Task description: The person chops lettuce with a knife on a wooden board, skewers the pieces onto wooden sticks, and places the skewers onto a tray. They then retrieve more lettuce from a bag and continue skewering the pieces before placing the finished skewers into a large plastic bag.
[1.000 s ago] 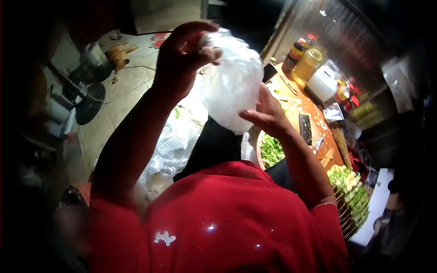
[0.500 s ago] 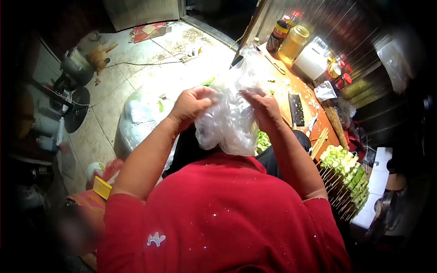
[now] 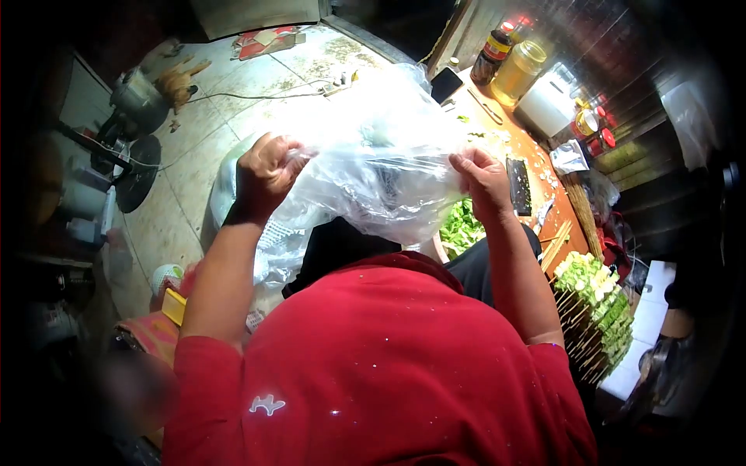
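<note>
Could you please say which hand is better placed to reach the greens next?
Probably the right hand: it is nearer the greens, while the left hand is across the plastic bag. Both grip the plastic bag, so the right would need to let go.

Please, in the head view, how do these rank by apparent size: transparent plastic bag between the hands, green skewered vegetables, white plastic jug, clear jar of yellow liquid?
1. Transparent plastic bag
2. Green skewered vegetables
3. White plastic jug and clear jar of yellow liquid: too alike to rank.
</note>
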